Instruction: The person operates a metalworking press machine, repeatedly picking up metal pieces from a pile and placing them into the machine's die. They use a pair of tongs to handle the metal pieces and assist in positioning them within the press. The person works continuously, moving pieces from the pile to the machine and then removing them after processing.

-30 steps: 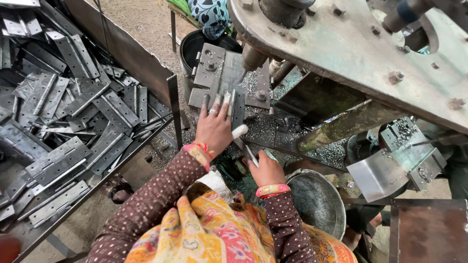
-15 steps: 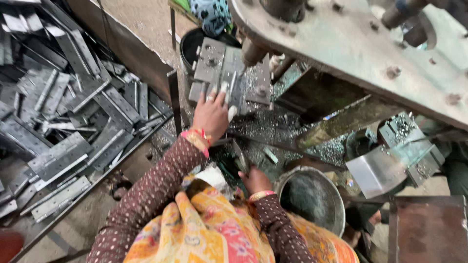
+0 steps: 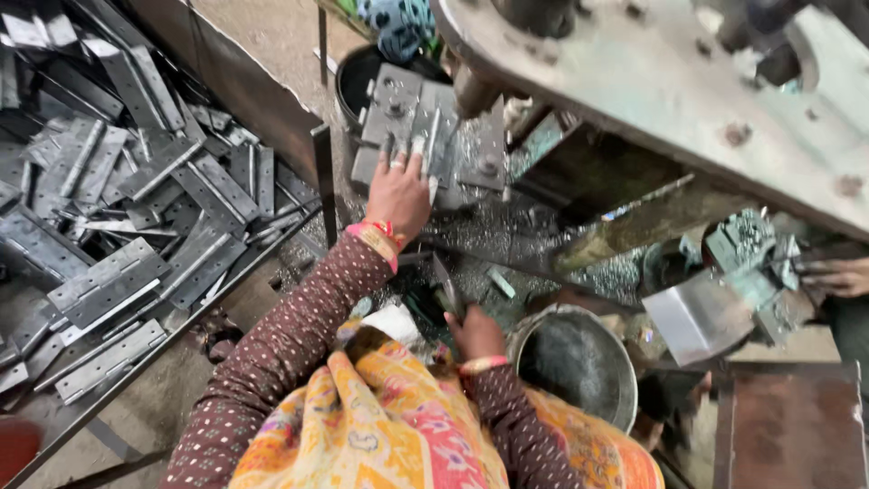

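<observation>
the left hand (image 3: 398, 195) lies with fingers spread flat, pressing a grey metal piece (image 3: 433, 149) on the press bed (image 3: 407, 113); a second ago it was nearer, so the piece has gone further under the ram. the right hand (image 3: 475, 330), drawn back toward the lap since then, is clenched around a thin metal strip (image 3: 446, 285) beside the steel bucket (image 3: 579, 362). a heap of hinge plates (image 3: 118, 208) lies left.
</observation>
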